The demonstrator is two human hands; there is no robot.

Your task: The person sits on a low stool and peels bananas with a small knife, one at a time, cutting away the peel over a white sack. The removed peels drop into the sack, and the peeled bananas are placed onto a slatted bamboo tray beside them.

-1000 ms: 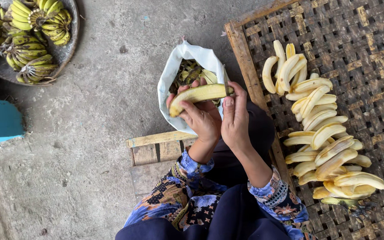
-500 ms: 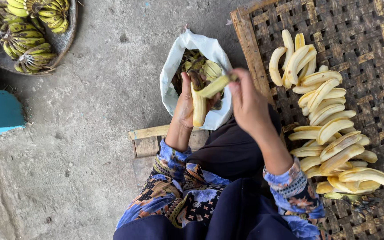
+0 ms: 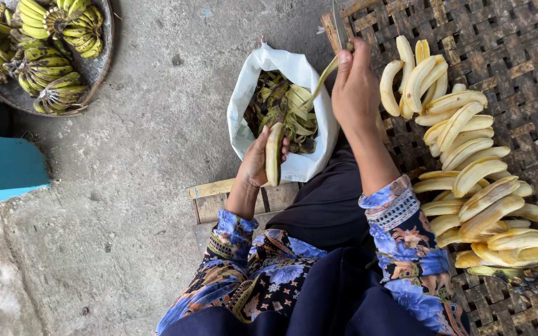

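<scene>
At the far left a round tray on the concrete floor holds bunches of green-yellow unpeeled bananas, and below it sits a flat blue block. Nearer the middle a white plastic bag stands open on the ground, full of dark and greenish peels. The left hand is just at the bag's lower rim, fingers curled round a peeled banana that stands nearly upright in its grip. Under that wrist lies a low wooden slatted frame. The right hand is raised above and to the right of the bag, closed in a pinch on a long strip of peel that hangs down toward the bag's mouth — whether the thin blade-like object sticking up past the fingers is also held, I cannot tell. Both forearms wear blue flowered sleeves. To the right a woven bamboo mat carries a long row of peeled pale bananas — overlapping, running from the top down toward the lower right.
</scene>
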